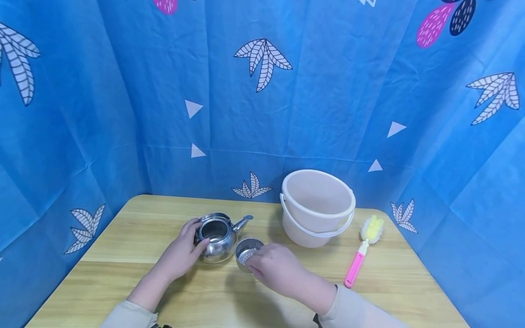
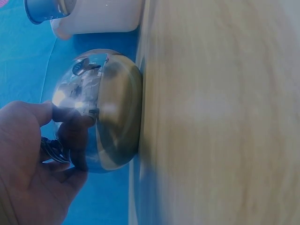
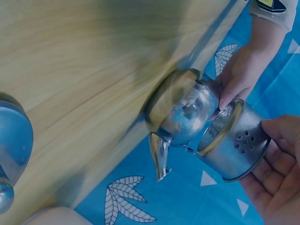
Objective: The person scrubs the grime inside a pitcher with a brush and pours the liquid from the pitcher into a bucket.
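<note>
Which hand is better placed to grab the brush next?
Probably the right hand: it is nearer the brush, though it holds the strainer. The left hand grips the kettle, farther away.

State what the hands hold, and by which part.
Left hand: teapot, by its side opposite the spout. Right hand: perforated strainer, by its side wall.

Perforated metal cup (image 3: 232, 152) in right hand (image 3: 281, 180), left hand (image 3: 241, 72) on spouted metal kettle (image 3: 187, 110)

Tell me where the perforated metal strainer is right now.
In the head view, the strainer is in the right hand, just right of the teapot and left of the white bucket.
</note>
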A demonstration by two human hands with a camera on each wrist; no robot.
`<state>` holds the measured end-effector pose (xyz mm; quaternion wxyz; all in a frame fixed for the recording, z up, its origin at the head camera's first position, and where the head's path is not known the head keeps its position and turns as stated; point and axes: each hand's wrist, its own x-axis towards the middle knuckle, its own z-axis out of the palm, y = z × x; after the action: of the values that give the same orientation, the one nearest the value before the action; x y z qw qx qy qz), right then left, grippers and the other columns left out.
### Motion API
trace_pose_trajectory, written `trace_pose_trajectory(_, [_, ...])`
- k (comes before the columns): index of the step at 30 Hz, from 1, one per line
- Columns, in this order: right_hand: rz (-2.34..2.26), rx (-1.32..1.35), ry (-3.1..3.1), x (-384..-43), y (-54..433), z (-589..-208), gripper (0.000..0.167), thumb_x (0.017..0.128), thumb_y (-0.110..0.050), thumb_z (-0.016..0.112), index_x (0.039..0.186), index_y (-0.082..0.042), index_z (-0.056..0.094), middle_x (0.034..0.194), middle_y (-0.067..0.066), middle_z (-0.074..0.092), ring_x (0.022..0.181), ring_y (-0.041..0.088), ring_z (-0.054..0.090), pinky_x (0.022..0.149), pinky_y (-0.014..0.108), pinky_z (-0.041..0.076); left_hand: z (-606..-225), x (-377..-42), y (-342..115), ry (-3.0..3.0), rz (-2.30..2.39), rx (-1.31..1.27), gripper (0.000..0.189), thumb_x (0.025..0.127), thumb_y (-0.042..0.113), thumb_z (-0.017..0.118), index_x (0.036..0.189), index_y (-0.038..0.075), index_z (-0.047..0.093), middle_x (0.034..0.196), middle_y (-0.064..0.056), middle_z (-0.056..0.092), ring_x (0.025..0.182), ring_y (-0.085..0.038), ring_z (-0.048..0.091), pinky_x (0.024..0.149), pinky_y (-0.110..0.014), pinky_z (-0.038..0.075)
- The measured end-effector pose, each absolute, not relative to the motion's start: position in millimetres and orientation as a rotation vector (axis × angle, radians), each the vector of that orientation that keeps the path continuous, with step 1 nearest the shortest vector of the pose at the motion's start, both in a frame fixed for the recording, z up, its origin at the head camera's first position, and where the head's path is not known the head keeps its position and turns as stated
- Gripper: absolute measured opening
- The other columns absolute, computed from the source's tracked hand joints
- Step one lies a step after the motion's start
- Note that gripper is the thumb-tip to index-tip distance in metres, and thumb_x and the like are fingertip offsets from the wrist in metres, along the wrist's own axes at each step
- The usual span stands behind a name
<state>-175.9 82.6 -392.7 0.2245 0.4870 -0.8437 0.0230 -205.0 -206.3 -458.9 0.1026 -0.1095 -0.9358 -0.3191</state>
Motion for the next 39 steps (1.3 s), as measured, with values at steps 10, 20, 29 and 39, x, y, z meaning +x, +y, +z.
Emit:
trace_pose_trajectory(10, [0.095,1.351,-2.28,-171.6,88.4,-396.4,0.023,0.081,-0.012,0.076,0.067,-0.023,0.062,0.062,-0.014,0.054,0.057,0.003,0.047,0.057,0.02,0.042,-460.8,-206.7,-206.6,-2.76,-0.936,-0.329,0.061,0.104,0.032,0.055,0.147,-0.008,0.037,0.159,-0.025,0.023,0.132,-0.05,0.045,0.109,-0.063,0.037])
trace_pose_trajectory(20, [0.118,1.357,-2.304,-168.6,98.7,-403.4,0.027,0.079,-0.01,0.077,0.064,-0.023,0.059,0.061,-0.014,0.053,0.058,0.002,0.049,0.058,0.019,0.043,-461.5,-207.0,-206.5,-2.759,-0.934,-0.331,0.062,0.104,0.033,0.054,0.147,-0.008,0.037,0.16,-0.025,0.023,0.132,-0.05,0.045,0.108,-0.062,0.037])
trace_pose_trajectory(29, [0.129,1.413,-2.332,-165.2,103.7,-408.1,0.027,0.079,-0.013,0.078,0.064,-0.025,0.059,0.062,-0.016,0.055,0.06,-0.002,0.049,0.061,0.017,0.046,-461.8,-206.5,-207.3,-2.762,-0.937,-0.334,0.07,0.104,0.046,0.048,0.147,-0.007,0.037,0.16,-0.024,0.023,0.133,-0.049,0.044,0.109,-0.062,0.037])
trace_pose_trajectory(39, [0.086,1.426,-2.302,-163.1,109.2,-416.1,0.029,0.078,-0.014,0.08,0.061,-0.024,0.058,0.058,-0.016,0.049,0.055,-0.002,0.042,0.056,0.015,0.042,-460.6,-206.1,-206.5,-2.756,-0.934,-0.334,0.061,0.104,0.031,0.055,0.146,-0.009,0.037,0.159,-0.026,0.024,0.133,-0.05,0.044,0.109,-0.062,0.036])
